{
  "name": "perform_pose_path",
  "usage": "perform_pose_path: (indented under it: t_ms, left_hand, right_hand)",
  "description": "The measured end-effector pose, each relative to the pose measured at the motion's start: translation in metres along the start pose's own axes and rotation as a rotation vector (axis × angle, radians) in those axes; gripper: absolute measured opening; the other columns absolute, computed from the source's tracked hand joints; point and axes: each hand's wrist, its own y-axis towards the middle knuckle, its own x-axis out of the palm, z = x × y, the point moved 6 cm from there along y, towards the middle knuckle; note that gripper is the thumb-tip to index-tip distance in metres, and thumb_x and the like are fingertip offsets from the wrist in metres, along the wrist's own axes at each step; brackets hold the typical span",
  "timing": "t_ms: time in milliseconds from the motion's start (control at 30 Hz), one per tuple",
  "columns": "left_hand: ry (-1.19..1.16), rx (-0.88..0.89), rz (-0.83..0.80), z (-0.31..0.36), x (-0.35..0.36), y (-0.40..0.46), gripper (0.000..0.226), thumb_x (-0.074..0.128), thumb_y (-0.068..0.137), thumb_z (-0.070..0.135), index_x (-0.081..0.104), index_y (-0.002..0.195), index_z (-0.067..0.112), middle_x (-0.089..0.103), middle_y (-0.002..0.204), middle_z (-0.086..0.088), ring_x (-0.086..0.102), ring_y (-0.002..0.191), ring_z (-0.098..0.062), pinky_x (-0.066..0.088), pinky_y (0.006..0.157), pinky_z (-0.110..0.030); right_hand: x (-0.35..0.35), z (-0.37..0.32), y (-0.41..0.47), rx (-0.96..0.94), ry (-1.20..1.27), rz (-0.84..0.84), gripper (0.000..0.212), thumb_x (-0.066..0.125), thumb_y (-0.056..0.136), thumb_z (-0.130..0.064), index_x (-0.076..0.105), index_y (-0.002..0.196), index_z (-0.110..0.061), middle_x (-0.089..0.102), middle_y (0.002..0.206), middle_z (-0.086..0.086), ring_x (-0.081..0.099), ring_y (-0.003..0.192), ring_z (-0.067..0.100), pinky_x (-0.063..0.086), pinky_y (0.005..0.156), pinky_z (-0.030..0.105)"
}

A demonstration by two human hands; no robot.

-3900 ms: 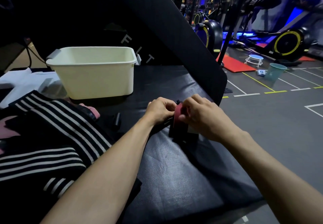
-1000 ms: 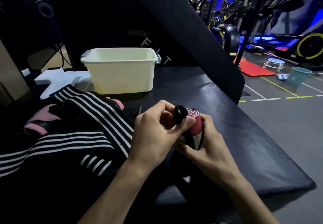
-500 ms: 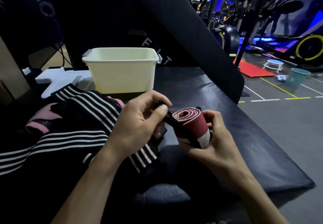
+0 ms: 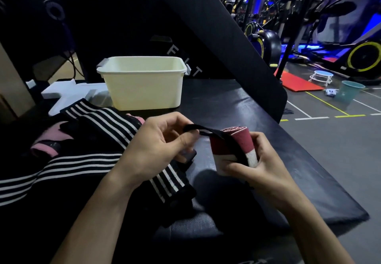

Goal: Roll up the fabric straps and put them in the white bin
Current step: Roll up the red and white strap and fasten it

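Left hand (image 4: 158, 146) pinches the loose black band (image 4: 208, 132) and draws it across the red roll (image 4: 237, 148), which the right hand (image 4: 261, 165) grasps firmly just above the black bench pad (image 4: 237, 107). The trick here, I'd say: keep that band taut, wrap it snug round the middle, and don't let the right-hand grip slacken or the coil may spring loose. Panning left to right: striped black-and-white straps (image 4: 99, 140) heaped at near left with a pink one (image 4: 43, 148) among them, all unrolled; the white bin (image 4: 142, 82) stands beyond, at the far side of the pad. Off right, grey gym floor, a red mat (image 4: 296, 82), a teal bucket (image 4: 348, 92), exercise bikes (image 4: 365, 57) under blue light.
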Motion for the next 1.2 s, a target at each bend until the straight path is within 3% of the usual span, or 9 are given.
perform_pose_path:
  t_ms: [67, 233, 367, 567, 733, 833, 967, 1133, 1200]
  left_hand:
    - [-0.134, -0.001, 0.037, -0.002, 0.001, 0.000, 0.015, 0.080, 0.087, 0.026, 0.072, 0.089, 0.014, 0.067, 0.080, 0.001, 0.065, 0.077, -0.015, 0.060, 0.063, -0.032]
    - [-0.498, -0.046, -0.032, 0.004, 0.015, -0.001, 0.005, 0.073, 0.084, 0.019, 0.077, 0.083, 0.018, 0.071, 0.087, -0.001, 0.064, 0.079, -0.011, 0.054, 0.062, -0.024]
    - [-0.582, -0.062, -0.068, 0.007, 0.015, -0.002, 0.006, 0.082, 0.079, 0.017, 0.078, 0.078, 0.022, 0.071, 0.084, 0.000, 0.061, 0.070, -0.009, 0.053, 0.062, -0.024]
    - [0.059, 0.155, 0.348, 0.009, -0.007, -0.002, 0.012, 0.083, 0.084, 0.011, 0.076, 0.078, 0.019, 0.066, 0.059, 0.008, 0.053, 0.046, -0.007, 0.047, 0.047, -0.023]
    - [0.441, 0.248, 0.585, 0.014, -0.012, -0.009, 0.018, 0.075, 0.084, 0.011, 0.063, 0.081, 0.025, 0.065, 0.066, 0.011, 0.063, 0.060, -0.008, 0.052, 0.059, -0.021]
    - [0.214, 0.181, 0.357, 0.006, -0.007, -0.001, 0.021, 0.069, 0.091, 0.003, 0.066, 0.091, 0.023, 0.070, 0.082, 0.006, 0.065, 0.064, -0.013, 0.059, 0.058, -0.035]
    - [-0.018, 0.105, -0.031, 0.002, -0.003, 0.001, 0.021, 0.073, 0.089, -0.002, 0.074, 0.096, 0.018, 0.070, 0.078, 0.006, 0.061, 0.066, -0.011, 0.054, 0.062, -0.024]
    - [-0.158, 0.043, -0.261, -0.001, -0.006, -0.006, 0.028, 0.076, 0.085, 0.011, 0.070, 0.111, 0.022, 0.065, 0.092, 0.000, 0.060, 0.081, -0.012, 0.050, 0.069, -0.021]
    - [0.003, 0.051, -0.259, 0.002, -0.007, -0.008, 0.024, 0.077, 0.090, 0.015, 0.069, 0.111, 0.023, 0.065, 0.087, 0.002, 0.061, 0.077, -0.011, 0.051, 0.070, -0.023]
  right_hand:
    - [0.001, 0.000, -0.001, 0.019, 0.013, -0.016, 0.067, 0.085, 0.050, -0.042, 0.057, 0.110, -0.032, 0.071, 0.089, -0.011, 0.065, 0.070, 0.000, 0.048, 0.060, 0.016]
    - [0.001, 0.005, -0.001, 0.039, -0.026, -0.035, 0.066, 0.087, 0.054, -0.046, 0.058, 0.112, -0.034, 0.072, 0.103, -0.006, 0.071, 0.094, 0.011, 0.055, 0.083, 0.034]
    - [0.003, 0.005, -0.002, 0.046, -0.053, -0.050, 0.061, 0.086, 0.056, -0.043, 0.058, 0.110, -0.037, 0.072, 0.100, -0.010, 0.070, 0.091, 0.007, 0.054, 0.079, 0.028]
    - [0.002, 0.003, -0.002, 0.045, -0.094, -0.042, 0.065, 0.086, 0.052, -0.043, 0.058, 0.110, -0.035, 0.070, 0.100, -0.015, 0.069, 0.088, 0.002, 0.051, 0.073, 0.020]
    - [0.011, -0.003, -0.006, 0.036, -0.134, -0.092, 0.062, 0.094, 0.063, -0.024, 0.057, 0.112, -0.031, 0.068, 0.099, -0.015, 0.068, 0.086, 0.004, 0.053, 0.072, 0.015]
    - [0.012, -0.001, -0.006, 0.037, -0.141, -0.083, 0.061, 0.092, 0.060, -0.029, 0.056, 0.110, -0.032, 0.068, 0.098, -0.016, 0.067, 0.084, 0.003, 0.051, 0.069, 0.014]
    - [0.005, 0.005, -0.004, 0.080, -0.096, -0.029, 0.061, 0.086, 0.055, -0.038, 0.057, 0.109, -0.034, 0.070, 0.096, -0.018, 0.069, 0.083, 0.001, 0.051, 0.068, 0.015]
    - [0.002, 0.012, -0.002, 0.101, -0.095, -0.021, 0.064, 0.085, 0.051, -0.048, 0.058, 0.108, -0.037, 0.071, 0.099, -0.015, 0.070, 0.089, 0.005, 0.055, 0.080, 0.031]
    - [0.003, 0.013, -0.002, 0.109, -0.044, -0.048, 0.063, 0.087, 0.053, -0.050, 0.060, 0.108, -0.037, 0.073, 0.100, -0.009, 0.071, 0.092, 0.009, 0.057, 0.082, 0.035]
